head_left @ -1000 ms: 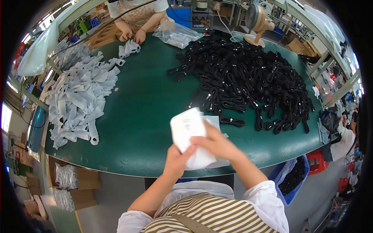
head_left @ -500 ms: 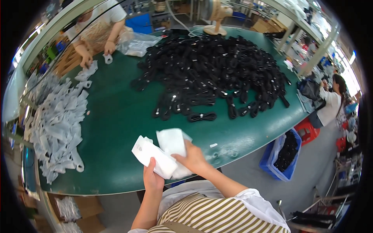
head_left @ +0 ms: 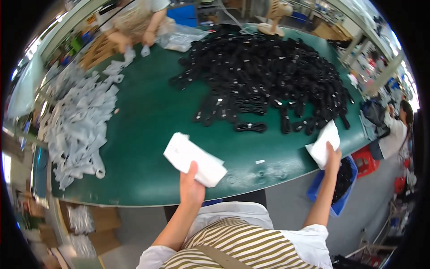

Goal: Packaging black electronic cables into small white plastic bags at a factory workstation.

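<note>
Both hands are occupied, set well apart over the near side of the green table. The left hand is closed on a white stack, thumb laid across the upper face and fingers hidden beneath. The stack lies aslant above the near middle of the table; its edges show more than one layer, slightly out of line. Faint marks are present at its far left end (too small to make out).

The right hand grips a white sheaf, thumb on the face and remaining fingers largely concealed. The sheaf is tilted, at the right near edge of the table; whether it touches the surface cannot be determined.

Between the two hands, a small white slip lies flat on the table. Beyond it is one coiled black cable, just beside the near fringe of a large heap of black cables, which covers the far right part of the surface. A loose heap of pale grey pieces occupies the left side. At the far left, a co-worker has both hands at further pale grey pieces, a clear plastic bag near one arm. A fan stands at the far edge. Below the right edge are a blue crate and a red stool.
</note>
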`<state>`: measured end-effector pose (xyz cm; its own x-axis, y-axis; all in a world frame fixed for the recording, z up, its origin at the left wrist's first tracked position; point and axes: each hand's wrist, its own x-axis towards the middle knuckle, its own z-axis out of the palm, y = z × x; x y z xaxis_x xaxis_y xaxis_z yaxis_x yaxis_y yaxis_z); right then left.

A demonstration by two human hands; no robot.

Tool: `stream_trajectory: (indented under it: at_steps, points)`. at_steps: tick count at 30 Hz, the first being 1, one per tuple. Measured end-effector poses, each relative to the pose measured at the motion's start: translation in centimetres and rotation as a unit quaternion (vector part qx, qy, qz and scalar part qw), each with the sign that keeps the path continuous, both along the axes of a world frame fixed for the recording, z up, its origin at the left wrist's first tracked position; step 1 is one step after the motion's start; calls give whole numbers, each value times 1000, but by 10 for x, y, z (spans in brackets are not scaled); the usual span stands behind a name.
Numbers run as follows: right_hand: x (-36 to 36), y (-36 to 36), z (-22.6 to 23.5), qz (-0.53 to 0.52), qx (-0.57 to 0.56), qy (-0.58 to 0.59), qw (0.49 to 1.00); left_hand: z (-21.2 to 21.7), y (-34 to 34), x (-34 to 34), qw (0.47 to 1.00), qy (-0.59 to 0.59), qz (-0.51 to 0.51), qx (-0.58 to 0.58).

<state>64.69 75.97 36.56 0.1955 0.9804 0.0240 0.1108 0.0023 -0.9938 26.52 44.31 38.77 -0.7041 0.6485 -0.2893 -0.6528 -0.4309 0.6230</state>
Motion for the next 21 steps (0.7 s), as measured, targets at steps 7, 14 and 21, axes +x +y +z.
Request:
stream_trajectory:
  at_steps: [7, 14, 21]
  points:
    - [-118, -57, 28, -108, 327, -566, 749, 11, 0, 3, 999, 23, 32, 3]
    - [-140, -80, 81, 37, 258, -320, 911, 10, 0, 4, 998, 59, 16, -11]
    - [-248, -174, 51, 602, -71, 60, 793, 13, 13, 22, 998, 55, 28, 15]
